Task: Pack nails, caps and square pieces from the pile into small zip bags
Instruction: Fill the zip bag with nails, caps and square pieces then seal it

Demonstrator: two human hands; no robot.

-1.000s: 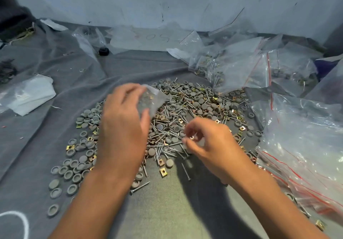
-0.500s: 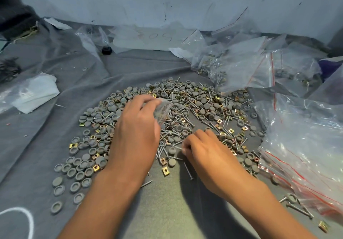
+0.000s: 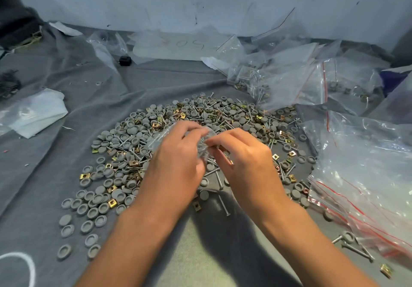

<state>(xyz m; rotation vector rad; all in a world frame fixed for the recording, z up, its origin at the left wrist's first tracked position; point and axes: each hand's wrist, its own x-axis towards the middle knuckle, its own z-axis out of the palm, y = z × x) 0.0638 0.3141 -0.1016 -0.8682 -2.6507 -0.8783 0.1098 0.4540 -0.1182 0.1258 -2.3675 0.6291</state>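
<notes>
A wide pile (image 3: pixel 191 126) of grey round caps, silver nails and brass square pieces lies on the grey cloth. Above its near middle my left hand (image 3: pixel 178 161) pinches a small clear zip bag (image 3: pixel 200 140), crumpled between thumb and fingers. My right hand (image 3: pixel 243 159) meets it from the right, its fingertips pinched at the bag's mouth. Something small seems to sit between those fingertips; I cannot make out what. Loose caps (image 3: pixel 89 210) spread out to the near left, and single nails (image 3: pixel 223 204) lie just below my hands.
Large clear zip bags with red strips (image 3: pixel 365 175) crowd the right side, more filled bags (image 3: pixel 287 81) at the back right. A folded white plastic sheet (image 3: pixel 38 112) lies at the left. A wall (image 3: pixel 200 1) closes the back. Bare cloth (image 3: pixel 196 260) lies between my forearms.
My right hand rose from the pile and moved left to the bag's mouth. The left hand shifted right and a bit toward me with the bag.
</notes>
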